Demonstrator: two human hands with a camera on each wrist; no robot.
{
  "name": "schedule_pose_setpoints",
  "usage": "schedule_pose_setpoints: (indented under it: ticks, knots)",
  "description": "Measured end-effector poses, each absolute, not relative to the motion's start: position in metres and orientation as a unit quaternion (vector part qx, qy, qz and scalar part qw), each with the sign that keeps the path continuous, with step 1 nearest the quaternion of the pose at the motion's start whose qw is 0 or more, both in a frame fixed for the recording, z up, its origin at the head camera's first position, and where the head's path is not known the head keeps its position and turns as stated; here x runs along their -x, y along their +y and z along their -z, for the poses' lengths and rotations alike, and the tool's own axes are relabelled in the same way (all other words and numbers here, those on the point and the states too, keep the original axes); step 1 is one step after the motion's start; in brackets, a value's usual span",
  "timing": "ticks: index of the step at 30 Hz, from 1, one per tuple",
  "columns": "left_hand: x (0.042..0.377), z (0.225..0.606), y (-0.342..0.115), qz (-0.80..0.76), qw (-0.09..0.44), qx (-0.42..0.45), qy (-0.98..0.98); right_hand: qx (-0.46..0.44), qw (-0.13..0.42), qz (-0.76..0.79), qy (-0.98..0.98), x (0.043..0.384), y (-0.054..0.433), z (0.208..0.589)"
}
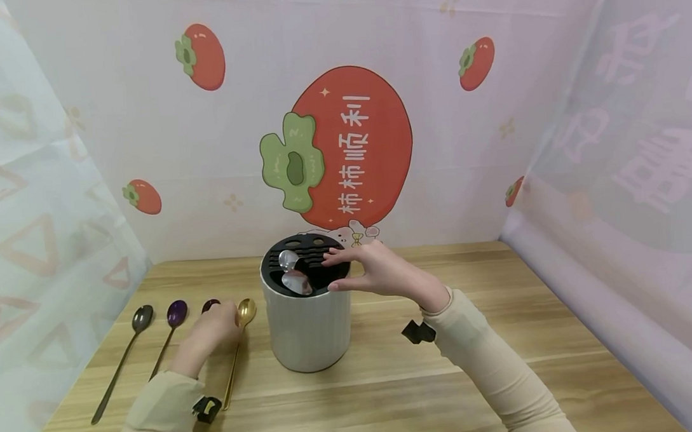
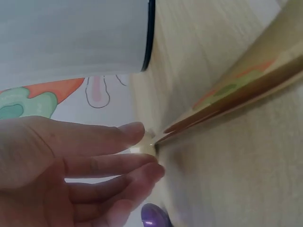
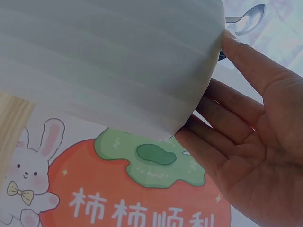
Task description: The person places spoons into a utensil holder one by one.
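The gold spoon point(image 1: 246, 310) lies on the table point(image 1: 421, 391), bowl end away from me, just left of the white ribbed holder point(image 1: 310, 335). I'd judge it light, stiff and hard to damage, but its polished metal looks slippery and the handle is thin. The neck, just below the bowl, seems the best place to take hold; the rounded bowl would probably turn under the fingertips.

My left hand point(image 1: 214, 327) is at that neck, thumb and fingers bent toward it with a gap between them on the left wrist view. Whether they have closed on the metal, I cannot tell. Beside it, a dark purple spoon point(image 1: 210, 304) is mostly covered by the hand; further left lie a purple spoon point(image 1: 177, 313) and a dark grey spoon point(image 1: 143, 318).

My right hand point(image 1: 382, 269) rests at the holder's right rim, fingers spread and not clenched, thumb at the near side. The holder looks stiff and bulky, so I'd trust its rim for steadying.

Two silver spoons point(image 1: 297, 282) stand bowl-up in the black slotted top point(image 1: 305, 239). Behind everything hangs a pale cloth point(image 1: 452, 149) printed with orange-red fruit point(image 1: 203, 59).
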State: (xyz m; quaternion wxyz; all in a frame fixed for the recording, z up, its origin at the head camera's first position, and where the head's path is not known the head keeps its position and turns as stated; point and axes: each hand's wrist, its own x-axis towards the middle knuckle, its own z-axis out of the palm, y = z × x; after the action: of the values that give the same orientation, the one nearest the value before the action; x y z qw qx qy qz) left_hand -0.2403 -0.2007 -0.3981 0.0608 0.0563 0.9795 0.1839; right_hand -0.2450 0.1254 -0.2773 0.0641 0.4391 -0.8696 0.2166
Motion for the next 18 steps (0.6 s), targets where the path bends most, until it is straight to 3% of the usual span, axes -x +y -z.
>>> schedule_pose_setpoints:
  ticks: [18]
  knots:
    - [0.2422, 0.4042, -0.1983, -0.204, 0.101, -0.034, 0.973, -0.437, 0.066, -0.225, -0.868, 0.2443, 0.1255, 0.2778]
